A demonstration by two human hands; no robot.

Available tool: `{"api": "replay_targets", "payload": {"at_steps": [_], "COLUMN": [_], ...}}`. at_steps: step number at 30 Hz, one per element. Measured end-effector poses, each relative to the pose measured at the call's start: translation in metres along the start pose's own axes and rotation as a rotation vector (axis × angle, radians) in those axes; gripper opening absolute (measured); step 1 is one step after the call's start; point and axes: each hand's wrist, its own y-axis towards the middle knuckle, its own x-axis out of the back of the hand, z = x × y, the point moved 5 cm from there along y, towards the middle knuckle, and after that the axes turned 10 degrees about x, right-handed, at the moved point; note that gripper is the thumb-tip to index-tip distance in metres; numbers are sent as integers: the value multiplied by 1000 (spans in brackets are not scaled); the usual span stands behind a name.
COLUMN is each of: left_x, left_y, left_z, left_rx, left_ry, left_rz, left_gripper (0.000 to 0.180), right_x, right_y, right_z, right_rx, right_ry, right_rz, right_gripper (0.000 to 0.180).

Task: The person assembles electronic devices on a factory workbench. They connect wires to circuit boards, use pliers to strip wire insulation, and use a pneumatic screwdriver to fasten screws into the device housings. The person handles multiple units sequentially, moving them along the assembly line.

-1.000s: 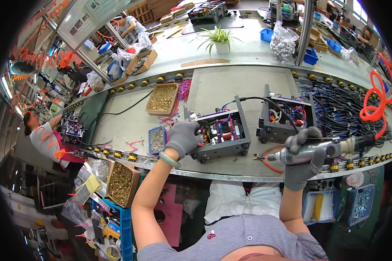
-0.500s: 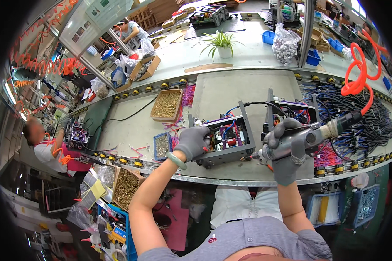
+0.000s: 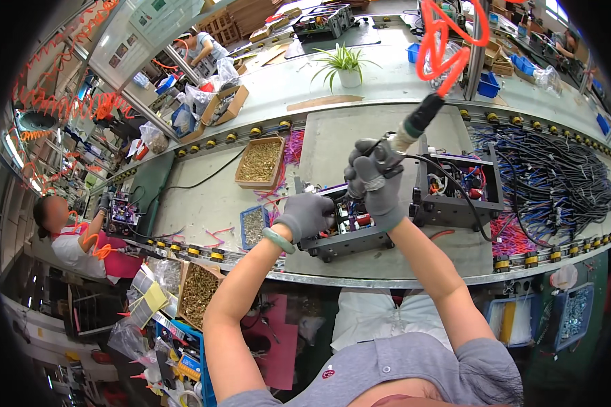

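My left hand (image 3: 307,214), in a grey glove with a green bangle at the wrist, grips the left end of an open black electronics chassis (image 3: 346,227) full of coloured wires on the workbench. My right hand (image 3: 375,178), also gloved, is closed around a powered screwdriver (image 3: 406,133) held upright over the chassis, its tip down inside the box. A coiled orange air hose (image 3: 442,42) runs up from the tool's top.
A second black chassis (image 3: 458,191) stands just right. Bundles of black and blue wires (image 3: 557,183) cover the right bench. A cardboard tray of brass screws (image 3: 258,161) and a small blue screw bin (image 3: 252,227) sit left. Another worker (image 3: 68,230) sits at far left.
My right hand swung the screwdriver from a level position at the right up to upright over the chassis. The left hand stayed on the chassis.
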Motion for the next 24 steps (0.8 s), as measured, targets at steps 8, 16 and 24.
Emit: {"api": "replay_targets", "payload": {"at_steps": [8, 16, 24], "left_x": [-4, -11, -1], "left_y": [-3, -15, -27], "left_z": [-1, -6, -11], "left_rx": [21, 92, 239], "left_ry": [-24, -126, -52], "left_rz": [-83, -321, -483], "left_gripper": [21, 17, 19], "right_x": [-10, -39, -50], "right_y": [0, 19, 37], "right_z": [-26, -35, -52], "right_rx": [51, 143, -85], "right_ry": [-147, -548, -671], "right_rz": [125, 343, 382], "right_gripper": [35, 34, 24]}}
